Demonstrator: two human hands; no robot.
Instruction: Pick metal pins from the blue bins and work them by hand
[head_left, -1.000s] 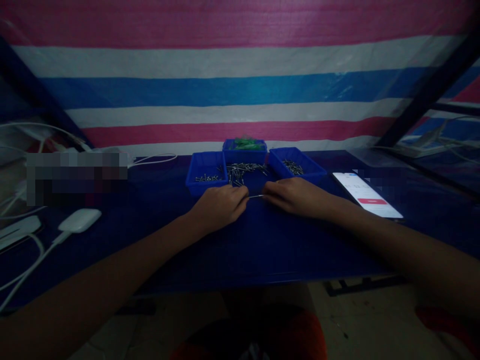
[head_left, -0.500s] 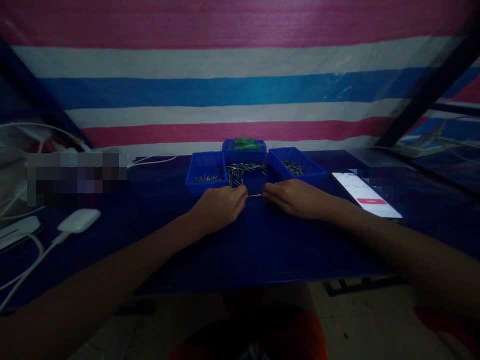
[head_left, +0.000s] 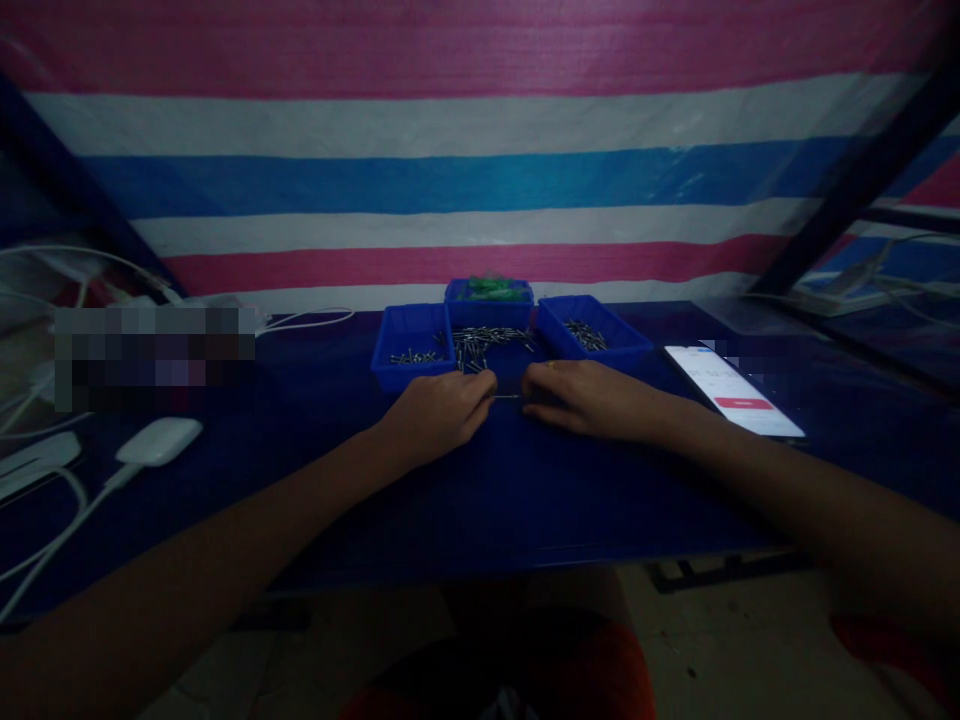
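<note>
My left hand (head_left: 442, 412) is closed, its fingertips pinching one end of a thin metal rod (head_left: 507, 397). The rod lies level across the gap between my hands. Curled around its other end is my right hand (head_left: 581, 395), whose fingertips partly hide it. Just beyond my hands lies a loose pile of small dark metal pins (head_left: 480, 345). A blue bin (head_left: 412, 372) on the left holds several short metal pieces. Another blue bin (head_left: 626, 343) on the right contains more dark pieces. Green items (head_left: 491, 288) fill the blue bin (head_left: 489, 313) at the back.
A lit phone (head_left: 735, 390) lies right of my right forearm. On the left are a white charger (head_left: 159, 441) and white cables (head_left: 45, 560). The dark blue table (head_left: 480, 510) ends close to me. A striped sheet (head_left: 480, 180) hangs behind the bins.
My right hand's fingers have shifted and spread slightly at the rod's end. The rod sits a little lower. My left hand stays almost where it was.
</note>
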